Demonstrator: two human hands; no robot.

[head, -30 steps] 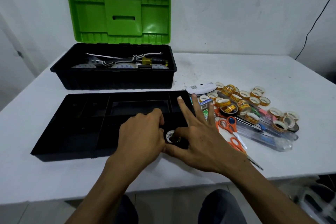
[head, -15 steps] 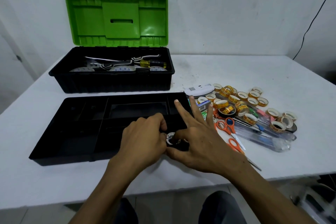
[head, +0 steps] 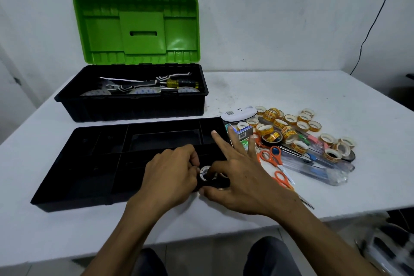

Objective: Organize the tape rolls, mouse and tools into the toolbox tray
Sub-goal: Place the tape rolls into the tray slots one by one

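The black toolbox tray [head: 67, 177] lies in front of me on the white table. A small pale tape roll [head: 204, 171] sits in its front right compartment. My left hand [head: 172, 175] has its fingers curled against the roll's left side. My right hand [head: 243, 177] pinches the roll with a bent index finger on top, the thumb at the tray's front edge and the other fingers stretched over the tray's right end. To the right lie several yellow and white tape rolls [head: 287, 126], a white mouse [head: 238, 113] and orange scissors [head: 271, 157].
The open toolbox [head: 134, 108] with a green lid [head: 139, 29] stands behind the tray, holding large tape rolls and a screwdriver. A second pair of scissors [head: 282, 181], clear pens [head: 318, 169], a black tape roll [head: 272, 140] and a small box [head: 243, 132] lie in the pile.
Both hands stay on the small roll at the tray's front right corner. Only the view has shifted slightly.
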